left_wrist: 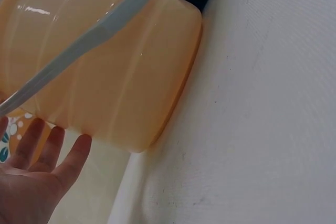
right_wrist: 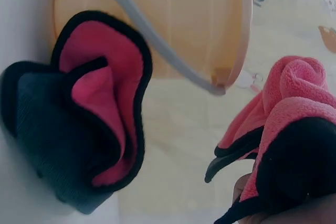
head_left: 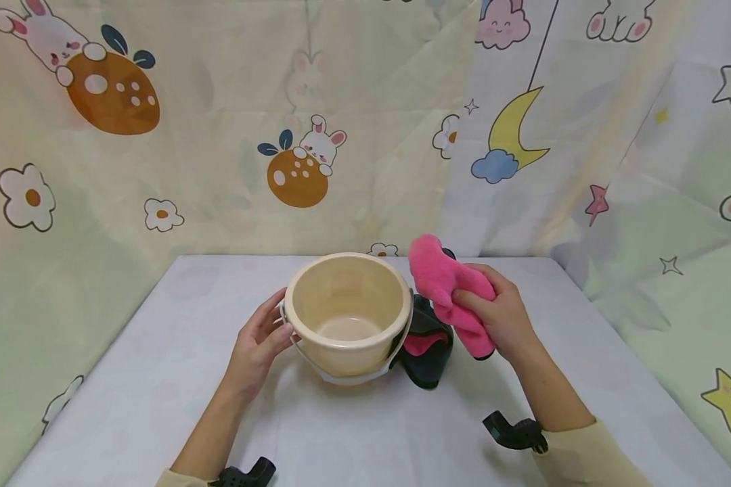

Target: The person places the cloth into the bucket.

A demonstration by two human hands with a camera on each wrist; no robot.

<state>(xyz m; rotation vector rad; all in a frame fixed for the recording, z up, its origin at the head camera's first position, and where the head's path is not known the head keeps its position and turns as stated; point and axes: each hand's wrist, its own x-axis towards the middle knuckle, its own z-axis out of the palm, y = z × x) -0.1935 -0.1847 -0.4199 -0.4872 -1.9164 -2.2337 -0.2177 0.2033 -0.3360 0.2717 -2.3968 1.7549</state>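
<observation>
A cream plastic bucket [head_left: 350, 362] with a pale handle [left_wrist: 100, 32] stands upright on the table. My left hand [head_left: 260, 345] touches the bucket's left side; in the left wrist view its fingertips meet the wall with the fingers fairly straight. In my right hand [head_left: 504, 314], a bunched pink cloth [head_left: 447, 277] with dark edging is gripped above the table, right of the bucket. The right wrist view shows this cloth's dark other side, with only a bit of the hand visible. A second cloth [right_wrist: 58, 140], dark green with pink inside, lies folded against the bucket's right side.
A white sheet covers the table [head_left: 365, 439]. Behind it hangs a patterned curtain [head_left: 219, 155] with rabbits, flowers and a moon. Black wrist cameras [head_left: 514, 433] sit on both forearms.
</observation>
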